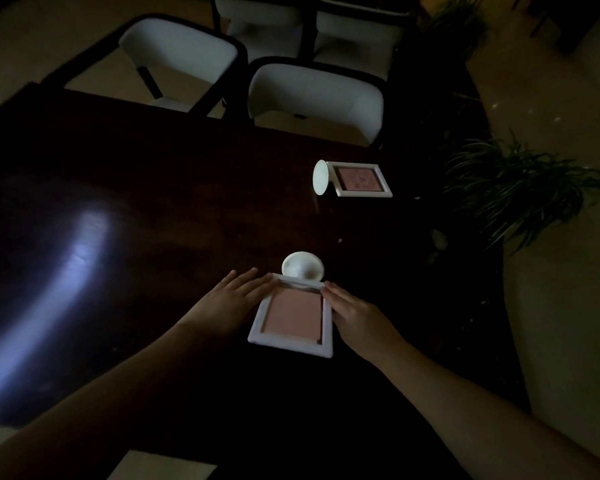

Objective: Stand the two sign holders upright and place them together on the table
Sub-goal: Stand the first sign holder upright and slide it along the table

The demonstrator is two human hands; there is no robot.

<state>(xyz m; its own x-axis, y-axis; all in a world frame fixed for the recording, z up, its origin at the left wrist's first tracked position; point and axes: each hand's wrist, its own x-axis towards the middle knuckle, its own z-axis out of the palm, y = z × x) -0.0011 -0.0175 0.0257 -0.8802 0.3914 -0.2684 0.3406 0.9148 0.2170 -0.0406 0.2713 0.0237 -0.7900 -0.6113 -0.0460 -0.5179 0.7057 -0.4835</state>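
A white-framed sign holder [291, 315] with a pink insert lies flat on the dark table [153, 209], its round white base pointing away from me. My left hand [232, 299] rests flat against the frame's left edge, fingers stretched out. My right hand [355, 315] touches the right edge the same way. Neither hand is closed around the frame. A second sign holder [359, 180] lies on its side farther off to the right, round base to its left, near the table's far right edge.
Two white chairs [316, 98] with dark frames stand at the table's far side, with more behind them. A leafy plant [520, 192] sits just off the table's right edge. The room is dim; a bright glare [70, 271] marks the tabletop at left.
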